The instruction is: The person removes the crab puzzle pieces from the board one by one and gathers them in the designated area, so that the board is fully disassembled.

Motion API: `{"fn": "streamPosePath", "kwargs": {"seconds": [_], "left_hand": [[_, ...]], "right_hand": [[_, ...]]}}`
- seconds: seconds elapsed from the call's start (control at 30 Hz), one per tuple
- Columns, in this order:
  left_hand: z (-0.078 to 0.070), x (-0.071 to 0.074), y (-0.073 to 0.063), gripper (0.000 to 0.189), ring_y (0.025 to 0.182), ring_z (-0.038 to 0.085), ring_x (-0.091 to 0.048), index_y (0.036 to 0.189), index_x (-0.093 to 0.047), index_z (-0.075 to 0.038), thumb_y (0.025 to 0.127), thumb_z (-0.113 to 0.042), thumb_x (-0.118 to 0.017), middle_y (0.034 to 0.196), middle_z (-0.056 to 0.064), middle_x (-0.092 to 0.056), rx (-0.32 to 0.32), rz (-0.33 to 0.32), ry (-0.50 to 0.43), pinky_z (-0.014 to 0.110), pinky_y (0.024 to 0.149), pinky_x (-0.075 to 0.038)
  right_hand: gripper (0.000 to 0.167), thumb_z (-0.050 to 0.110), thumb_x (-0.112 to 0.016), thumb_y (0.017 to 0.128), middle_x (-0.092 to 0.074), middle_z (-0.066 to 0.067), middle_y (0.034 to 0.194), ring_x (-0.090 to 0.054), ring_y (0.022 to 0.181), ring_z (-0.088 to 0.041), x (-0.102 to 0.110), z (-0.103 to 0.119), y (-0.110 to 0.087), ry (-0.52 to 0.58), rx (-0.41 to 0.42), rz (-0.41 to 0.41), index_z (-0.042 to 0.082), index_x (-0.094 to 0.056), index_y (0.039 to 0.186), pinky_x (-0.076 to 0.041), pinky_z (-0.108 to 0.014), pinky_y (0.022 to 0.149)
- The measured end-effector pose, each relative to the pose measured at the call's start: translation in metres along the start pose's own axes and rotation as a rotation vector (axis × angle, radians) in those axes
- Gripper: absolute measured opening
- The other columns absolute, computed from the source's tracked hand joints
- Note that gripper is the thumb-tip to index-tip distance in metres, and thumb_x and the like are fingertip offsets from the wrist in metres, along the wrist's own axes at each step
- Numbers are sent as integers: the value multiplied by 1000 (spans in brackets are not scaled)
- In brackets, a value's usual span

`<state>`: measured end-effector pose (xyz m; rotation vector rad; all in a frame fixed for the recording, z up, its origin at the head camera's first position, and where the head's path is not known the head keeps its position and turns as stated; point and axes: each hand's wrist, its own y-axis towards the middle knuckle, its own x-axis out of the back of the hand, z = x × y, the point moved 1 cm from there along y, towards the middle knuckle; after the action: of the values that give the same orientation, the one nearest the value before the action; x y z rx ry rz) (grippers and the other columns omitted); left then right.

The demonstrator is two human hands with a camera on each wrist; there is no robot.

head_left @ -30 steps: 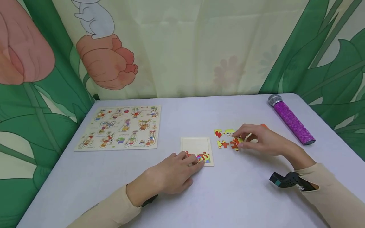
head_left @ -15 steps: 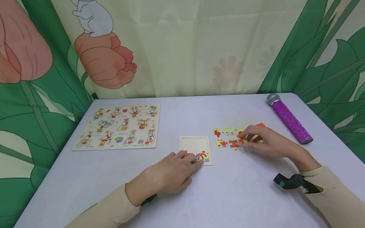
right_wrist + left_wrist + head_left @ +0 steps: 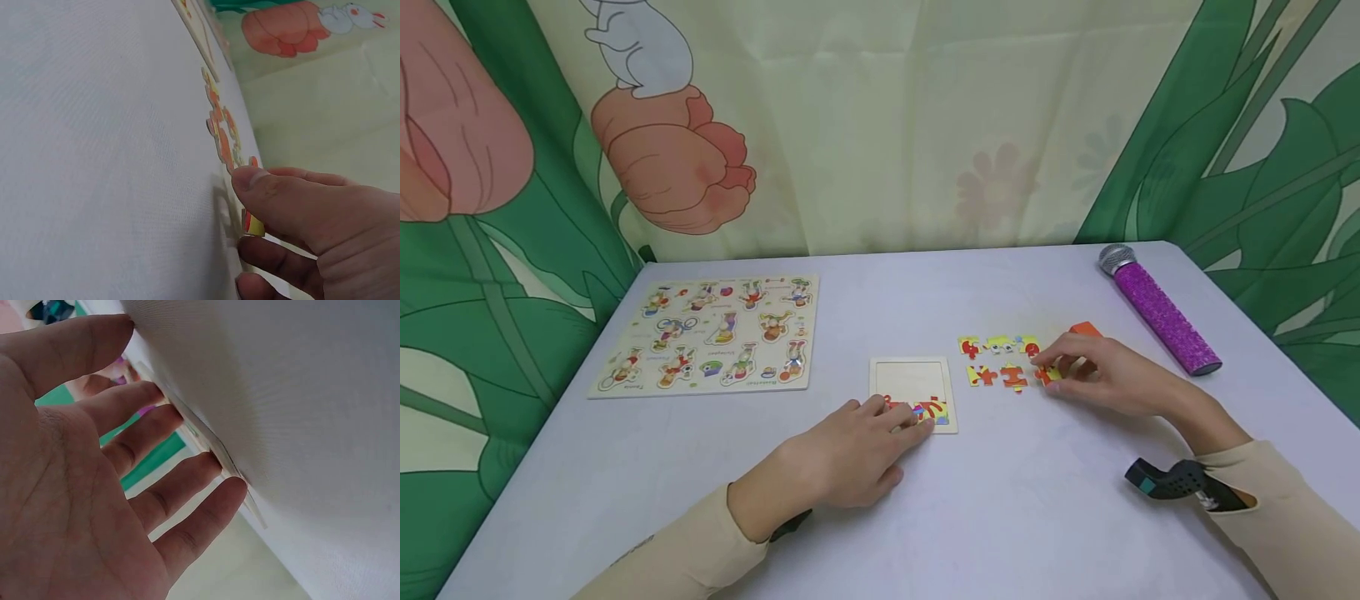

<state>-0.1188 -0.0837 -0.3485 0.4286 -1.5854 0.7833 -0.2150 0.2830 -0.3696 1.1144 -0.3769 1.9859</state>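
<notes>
My left hand (image 3: pixel 857 458) rests its fingertips on the lower edge of a small square puzzle tray (image 3: pixel 912 365); its fingers are spread and relaxed in the left wrist view. Colourful pieces (image 3: pixel 934 411) fill the tray's bottom strip, partly hidden by that hand. To the right, my right hand (image 3: pixel 1108 375) pinches a red-and-yellow puzzle piece (image 3: pixel 1047 376) between thumb and fingers, low at the table. In the right wrist view this puzzle piece (image 3: pixel 253 223) shows beside the thumb. Several loose pieces (image 3: pixel 1013 377) lie in two rows to its left.
A wooden board (image 3: pixel 707 333) with cartoon figures lies at the back left. A purple glitter microphone (image 3: pixel 1165 317) lies at the back right. An orange object (image 3: pixel 1084 329) sits behind the right hand. A printed curtain (image 3: pixel 880 150) hangs behind the table.
My right hand has moved right from the middle piece of the lower row to the right-hand piece, which has shifted slightly right. The left hand stays on the tray.
</notes>
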Motion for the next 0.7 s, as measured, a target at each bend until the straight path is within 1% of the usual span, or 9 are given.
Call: {"fn": "streamPosePath", "kwargs": {"seconds": [0.27, 0.33, 0.47, 0.7], "left_hand": [[-1, 0, 0, 59, 124, 21, -48, 157, -43, -27, 102, -36, -61, 147, -8, -49, -6, 4, 2, 42, 101, -47], [-2, 0, 1, 59, 126, 21, -47, 157, -42, -27, 102, -36, -61, 148, -8, -48, -7, 4, 4, 43, 102, -47], [-2, 0, 0, 59, 125, 21, -47, 157, -43, -27, 102, -36, -61, 147, -8, -49, -3, 7, -8, 45, 103, -47], [0, 0, 0, 58, 125, 21, -48, 156, -44, -26, 101, -36, -62, 142, -8, -50, -3, -6, 0, 44, 102, -47]], "right_hand": [[30, 13, -80, 90, -66, 10, 104, -56, 85, -8, -6, -2, -3, -31, 28, -19, 22, -73, 118, -52, -23, 72], [31, 12, -80, 90, -65, 10, 103, -56, 84, -9, -6, -4, -2, -45, 31, -20, 22, -73, 118, -52, -23, 71], [33, 10, -81, 89, -65, 10, 103, -55, 83, -9, -5, -6, 1, -68, 37, -9, 22, -73, 118, -51, -24, 69], [31, 10, -79, 90, -65, 10, 106, -54, 85, -9, -4, -5, 5, -48, 40, -7, 22, -73, 118, -50, -24, 69]]}}
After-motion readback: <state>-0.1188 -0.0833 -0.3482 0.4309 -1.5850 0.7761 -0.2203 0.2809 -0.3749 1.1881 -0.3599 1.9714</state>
